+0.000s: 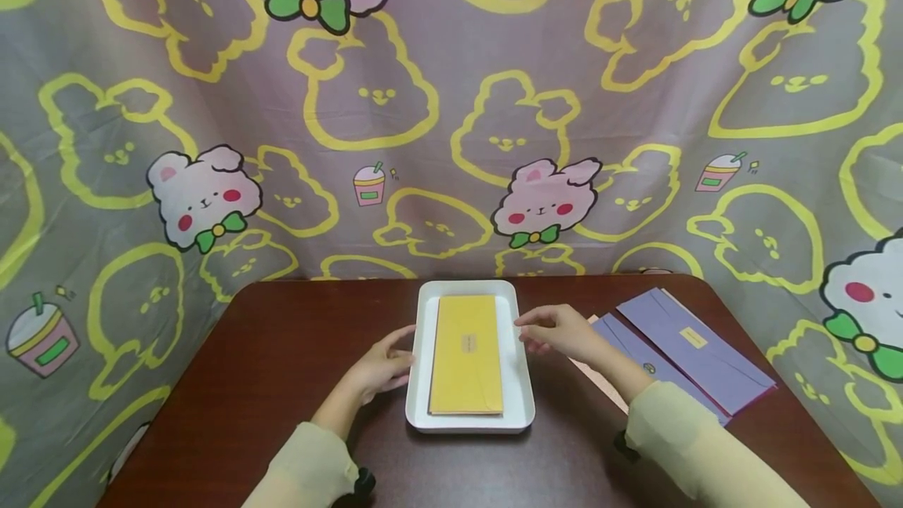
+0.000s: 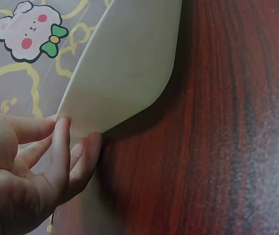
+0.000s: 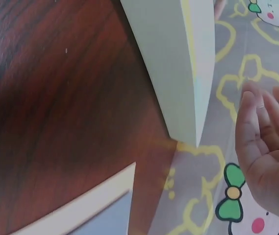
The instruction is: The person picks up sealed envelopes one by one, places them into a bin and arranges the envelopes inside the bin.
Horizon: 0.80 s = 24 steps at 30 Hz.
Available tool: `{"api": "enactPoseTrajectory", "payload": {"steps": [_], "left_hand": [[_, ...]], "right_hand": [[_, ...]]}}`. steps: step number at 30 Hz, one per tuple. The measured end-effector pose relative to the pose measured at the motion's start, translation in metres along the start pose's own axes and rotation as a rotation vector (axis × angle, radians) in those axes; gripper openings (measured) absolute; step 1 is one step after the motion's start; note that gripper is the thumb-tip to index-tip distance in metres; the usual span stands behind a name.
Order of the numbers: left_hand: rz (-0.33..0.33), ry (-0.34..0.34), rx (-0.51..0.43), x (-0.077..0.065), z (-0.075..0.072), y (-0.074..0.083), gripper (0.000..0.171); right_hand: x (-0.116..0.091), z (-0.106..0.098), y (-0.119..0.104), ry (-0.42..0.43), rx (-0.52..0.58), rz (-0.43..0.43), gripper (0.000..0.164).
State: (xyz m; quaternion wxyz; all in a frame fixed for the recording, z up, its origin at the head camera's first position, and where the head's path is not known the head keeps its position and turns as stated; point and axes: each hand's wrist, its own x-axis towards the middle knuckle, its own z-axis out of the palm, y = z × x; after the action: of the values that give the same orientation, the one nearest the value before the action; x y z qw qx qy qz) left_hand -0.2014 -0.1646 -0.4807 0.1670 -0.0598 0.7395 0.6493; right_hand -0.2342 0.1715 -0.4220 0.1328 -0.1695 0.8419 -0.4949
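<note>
A white tray (image 1: 524,406) lies on the table in the middle of the head view. A long yellow envelope (image 1: 467,371) with a small label lies in it, with thin darker and reddish edges showing beneath. My left hand (image 1: 384,367) is at the tray's left side. In the left wrist view, thumb and fingers of the left hand (image 2: 43,166) pinch the tray's rim and wall (image 2: 129,63). My right hand (image 1: 560,332) is beside the tray's right rim. The right wrist view has this right hand (image 3: 269,142) apart from the tray (image 3: 173,63), fingers loosely bent, holding nothing.
Two purple envelopes (image 1: 694,343) lie slanted on the right of the brown table (image 1: 282,367), partly under the right forearm. Pale paper edges (image 1: 600,386) show beside them. A patterned cloth (image 1: 437,85) hangs behind the table and along both sides.
</note>
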Motion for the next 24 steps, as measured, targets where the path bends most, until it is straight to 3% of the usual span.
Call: {"api": "enactPoseTrajectory", "payload": {"steps": [9,17,24], "left_hand": [[0.006,-0.006,-0.003,0.0,0.0,-0.002,0.06],[0.005,-0.01,-0.007,-0.001,0.0,-0.001,0.06],[-0.001,-0.003,-0.005,-0.001,0.0,0.0,0.06]], "right_hand": [[-0.008,-0.027,0.007,0.003,0.029,-0.095,0.03],[-0.023,-0.06,0.017,0.063,-0.003,-0.147,0.031],[-0.042,-0.089,0.029,0.143,-0.08,-0.115,0.035]]}}
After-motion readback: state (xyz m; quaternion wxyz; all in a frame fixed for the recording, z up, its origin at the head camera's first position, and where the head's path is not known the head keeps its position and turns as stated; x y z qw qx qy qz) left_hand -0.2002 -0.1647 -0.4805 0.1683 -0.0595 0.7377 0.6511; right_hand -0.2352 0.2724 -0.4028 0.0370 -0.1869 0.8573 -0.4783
